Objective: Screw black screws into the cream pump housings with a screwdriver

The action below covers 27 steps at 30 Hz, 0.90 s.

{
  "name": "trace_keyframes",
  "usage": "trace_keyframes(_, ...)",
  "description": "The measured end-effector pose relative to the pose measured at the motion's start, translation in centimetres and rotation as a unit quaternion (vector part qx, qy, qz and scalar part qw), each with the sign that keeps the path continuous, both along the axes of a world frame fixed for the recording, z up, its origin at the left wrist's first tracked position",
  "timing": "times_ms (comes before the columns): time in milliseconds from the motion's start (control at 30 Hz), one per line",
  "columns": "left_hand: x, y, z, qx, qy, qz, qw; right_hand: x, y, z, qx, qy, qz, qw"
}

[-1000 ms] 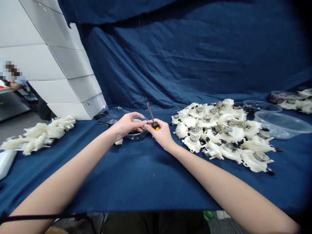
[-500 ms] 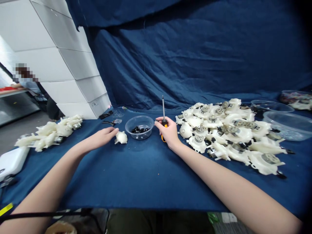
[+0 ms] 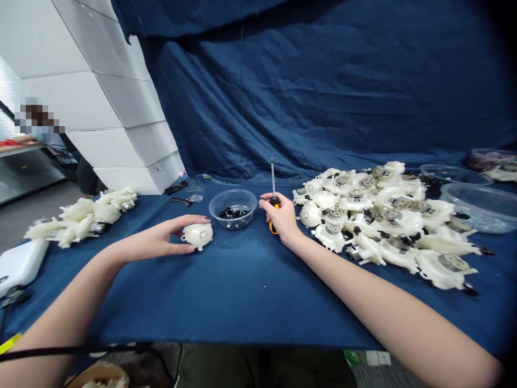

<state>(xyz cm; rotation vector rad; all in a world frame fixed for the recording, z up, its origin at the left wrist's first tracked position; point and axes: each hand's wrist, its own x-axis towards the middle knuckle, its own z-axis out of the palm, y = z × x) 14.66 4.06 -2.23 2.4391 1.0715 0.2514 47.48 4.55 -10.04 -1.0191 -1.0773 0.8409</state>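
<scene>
My left hand is at a small cream plastic housing on the blue cloth, fingers over its top and thumb along its near side. A round face with a slotted ring shows on the housing. My right hand is closed around the black and orange handle of a screwdriver, its shaft standing upright with the tip up. Between my hands sits a clear plastic bowl containing small black parts.
A large pile of cream housings with motors covers the right side. More cream housings lie at left beside a white device. Clear tubs stand far right. White boxes are stacked at back left; a person is beyond.
My left hand has come around the cream housing, which has turned and now shows its round face. The right hand still holds the screwdriver upright in nearly the same place.
</scene>
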Motion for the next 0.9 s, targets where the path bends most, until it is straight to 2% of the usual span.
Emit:
trace_keyframes(100,0.5,-0.2,-0.6,0.076,0.075,-0.027,0.994,0.0,0.0,0.0,-0.003,-0.001,0.0,1.0)
trace_keyframes(200,1.0,0.4,-1.0,0.113,0.069,-0.02,0.991,0.0,-0.1,0.2,-0.004,0.002,0.003,1.0)
trace_keyframes(300,0.9,1.0,-1.3,0.075,0.019,0.091,0.993,0.0,-0.2,0.3,-0.005,0.009,0.004,1.0)
trace_keyframes(367,0.6,1.0,-1.6,0.003,-0.063,0.182,0.981,-0.1,-0.2,0.4,-0.006,0.014,0.006,1.0)
trace_keyframes(433,0.2,0.7,-1.9,-0.11,-0.191,0.248,0.943,-0.1,-0.2,0.3,-0.007,0.018,0.011,1.0)
trace_keyframes(500,0.0,0.3,-2.1,-0.229,-0.327,0.275,0.875,0.0,-0.2,0.3,-0.007,0.022,0.016,1.0)
trace_keyframes(567,0.1,-0.2,-1.8,-0.326,-0.428,0.257,0.803,0.0,-0.2,0.2,-0.006,0.023,0.02,1.0)
trace_keyframes(633,0.5,-0.8,-1.3,-0.38,-0.492,0.223,0.751,0.0,-0.2,0.2,-0.006,0.025,0.025,0.999)
trace_keyframes(733,1.6,-2.2,-0.4,-0.396,-0.542,0.203,0.713,0.1,-0.2,0.2,-0.012,0.034,0.034,0.999)
trace_keyframes(900,4.1,-3.9,0.5,-0.405,-0.564,0.242,0.678,0.4,-0.1,0.5,-0.024,0.061,0.029,0.997)
